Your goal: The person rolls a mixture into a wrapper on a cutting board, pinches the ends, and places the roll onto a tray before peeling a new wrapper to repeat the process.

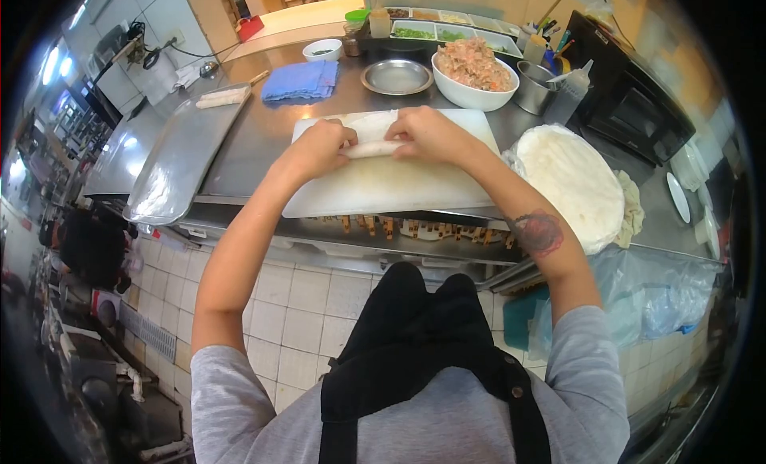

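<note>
On a white cutting board (375,189) lies a pale, partly rolled wrapper (373,150), with a flat flap of it stretching toward the back. My left hand (321,148) grips the roll's left end between curled fingers and thumb. At the other end, my right hand (429,135) pinches it the same way. What is inside the roll is hidden. Behind the board stand a shallow metal dish (396,78) and a white bowl heaped with raw minced filling (475,69). A large stack of round white wrappers (568,185) sits right of the board.
At the left, a metal tray (179,157) bears finished-looking rolls (223,98). A folded blue cloth (300,81) and a small white bowl (321,50) lie behind. Right of the filling are a metal pot (536,86), a squeeze bottle (569,93) and a black appliance (630,97).
</note>
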`<state>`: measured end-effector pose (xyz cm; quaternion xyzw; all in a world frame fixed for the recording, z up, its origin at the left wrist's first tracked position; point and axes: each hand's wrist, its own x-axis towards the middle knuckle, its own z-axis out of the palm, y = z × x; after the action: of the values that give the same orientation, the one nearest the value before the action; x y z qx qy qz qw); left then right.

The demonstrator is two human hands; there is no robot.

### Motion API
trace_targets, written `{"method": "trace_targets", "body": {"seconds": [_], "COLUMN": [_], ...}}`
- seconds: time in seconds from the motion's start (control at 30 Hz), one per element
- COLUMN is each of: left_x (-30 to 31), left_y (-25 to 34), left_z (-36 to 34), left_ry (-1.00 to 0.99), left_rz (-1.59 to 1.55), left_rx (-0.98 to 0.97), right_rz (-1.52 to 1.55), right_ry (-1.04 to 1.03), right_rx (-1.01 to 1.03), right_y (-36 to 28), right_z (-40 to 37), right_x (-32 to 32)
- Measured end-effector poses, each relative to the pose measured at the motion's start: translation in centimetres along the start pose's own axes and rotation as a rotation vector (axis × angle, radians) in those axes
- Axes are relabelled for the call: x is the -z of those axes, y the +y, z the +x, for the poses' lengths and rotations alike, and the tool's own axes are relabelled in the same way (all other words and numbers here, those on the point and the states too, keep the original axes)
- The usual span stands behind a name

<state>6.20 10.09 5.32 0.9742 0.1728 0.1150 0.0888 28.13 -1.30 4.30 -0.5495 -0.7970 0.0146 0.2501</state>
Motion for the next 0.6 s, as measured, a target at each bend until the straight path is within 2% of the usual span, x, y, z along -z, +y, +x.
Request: {"method": "trace_targets", "body": {"seconds": [0.03, 0.1, 0.17, 0.27, 0.43, 0.6], "left_x": [-0.1, -0.3, -0.3, 0.3, 1.2, 1.1], "left_y": [-0.1, -0.4, -0.5, -0.1, -0.3, -2.6], "left_z": [0.1, -0.2, -0.2, -0.2, 0.3, 1.5], "left_ry": [-0.001, 0.018, 0.042, 0.008, -0.116, -0.084], "left_rz": [0.019, 0.015, 0.006, -0.008, -0.152, -0.234], "left_rx": [0.004, 0.008, 0.015, 0.032, 0.164, 0.099], "right_rz": [0.001, -0.041, -0.025, 0.001, 0.078, 0.161], "right_ry": [0.002, -0.141, -0.139, -0.165, -0.264, -0.269], "right_rx": [-0.001, -0.132, -0.166, -0.244, -0.359, -0.386], "right_y": [0.4, 1.5, 2.5, 3.2, 4.2, 5.4], "right_z": [-0.1, -1.0, -2.4, -4.0, -4.5, -3.9], "right_x": [0.4, 1.9, 3.0, 4.7, 5.6, 6.3]}}
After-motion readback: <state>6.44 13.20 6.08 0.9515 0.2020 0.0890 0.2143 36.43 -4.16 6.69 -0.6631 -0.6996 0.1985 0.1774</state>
